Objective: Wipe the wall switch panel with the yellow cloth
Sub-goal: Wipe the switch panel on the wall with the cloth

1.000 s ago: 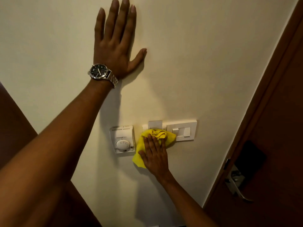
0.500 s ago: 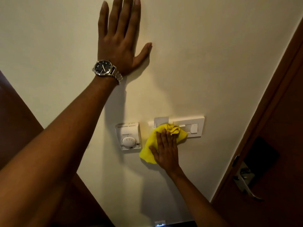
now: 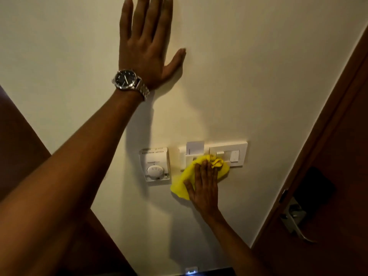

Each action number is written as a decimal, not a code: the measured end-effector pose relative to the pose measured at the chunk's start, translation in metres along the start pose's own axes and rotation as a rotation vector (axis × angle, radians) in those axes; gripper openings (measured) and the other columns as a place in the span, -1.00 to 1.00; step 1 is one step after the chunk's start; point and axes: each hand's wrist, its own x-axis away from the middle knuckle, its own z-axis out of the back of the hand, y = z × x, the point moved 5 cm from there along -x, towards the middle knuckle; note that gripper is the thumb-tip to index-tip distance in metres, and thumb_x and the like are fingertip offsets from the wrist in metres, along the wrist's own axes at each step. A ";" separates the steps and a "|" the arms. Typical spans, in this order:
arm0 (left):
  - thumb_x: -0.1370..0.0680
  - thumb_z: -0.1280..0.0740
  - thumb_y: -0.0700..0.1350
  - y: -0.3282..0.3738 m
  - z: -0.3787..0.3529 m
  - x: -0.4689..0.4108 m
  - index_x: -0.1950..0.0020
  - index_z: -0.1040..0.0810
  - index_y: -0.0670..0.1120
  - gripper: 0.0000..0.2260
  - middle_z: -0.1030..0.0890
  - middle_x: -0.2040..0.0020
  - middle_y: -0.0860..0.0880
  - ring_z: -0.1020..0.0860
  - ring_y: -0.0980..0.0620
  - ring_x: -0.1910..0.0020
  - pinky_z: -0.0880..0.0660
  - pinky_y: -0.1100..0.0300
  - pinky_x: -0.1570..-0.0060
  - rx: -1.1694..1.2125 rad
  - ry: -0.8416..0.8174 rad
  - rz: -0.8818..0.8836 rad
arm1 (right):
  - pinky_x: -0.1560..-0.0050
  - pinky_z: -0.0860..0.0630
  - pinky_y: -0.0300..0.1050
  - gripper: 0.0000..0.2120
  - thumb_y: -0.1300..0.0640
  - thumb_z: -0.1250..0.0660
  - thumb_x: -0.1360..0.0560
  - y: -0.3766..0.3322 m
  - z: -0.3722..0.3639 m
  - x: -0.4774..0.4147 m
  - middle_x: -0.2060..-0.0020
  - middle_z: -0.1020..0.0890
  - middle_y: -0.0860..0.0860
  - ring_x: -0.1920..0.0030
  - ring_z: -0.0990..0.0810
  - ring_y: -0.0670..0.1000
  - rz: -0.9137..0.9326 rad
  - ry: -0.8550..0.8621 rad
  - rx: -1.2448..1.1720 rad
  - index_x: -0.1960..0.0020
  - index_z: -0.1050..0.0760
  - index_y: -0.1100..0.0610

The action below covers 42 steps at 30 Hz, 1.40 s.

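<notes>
Now yellow cloth [image 3: 186,177] under rt hand [image 3: 205,188] (flat)

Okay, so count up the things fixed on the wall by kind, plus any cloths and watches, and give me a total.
Switch panel: 1
Card holder with card: 1
Thermostat: 1
Yellow cloth, pressed flat under the right hand: 1
Wristwatch, at the wrist of the left hand: 1
Total: 5
</notes>
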 end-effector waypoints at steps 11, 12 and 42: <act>-0.71 -0.07 0.34 -0.001 -0.001 0.001 -0.68 -0.20 -0.18 -0.26 -0.27 -0.65 -0.22 -0.25 -0.27 -0.64 -0.21 -0.30 -0.62 0.002 0.025 -0.008 | -0.43 -0.24 0.32 -0.33 -0.20 -0.01 -0.69 -0.013 0.002 0.002 -0.64 0.09 0.09 -0.64 0.07 0.13 -0.003 -0.028 0.043 -0.64 0.07 0.14; -0.71 -0.06 0.34 -0.002 -0.001 0.002 -0.68 -0.20 -0.18 -0.26 -0.27 -0.65 -0.22 -0.25 -0.27 -0.64 -0.21 -0.29 -0.62 -0.003 0.026 -0.005 | -0.43 -0.24 0.33 -0.33 -0.21 0.00 -0.69 -0.012 0.000 -0.001 -0.64 0.08 0.10 -0.64 0.06 0.14 -0.018 -0.034 0.044 -0.64 0.07 0.14; -0.71 -0.05 0.36 -0.002 -0.004 0.001 -0.68 -0.20 -0.17 -0.26 -0.27 -0.65 -0.21 -0.25 -0.26 -0.64 -0.20 -0.31 -0.61 -0.004 -0.003 -0.009 | -0.52 -0.11 0.23 -0.35 -0.16 0.08 -0.70 -0.040 -0.001 -0.011 -0.53 -0.21 0.23 -0.63 0.15 0.14 -0.226 -0.015 -0.003 -0.64 0.14 0.18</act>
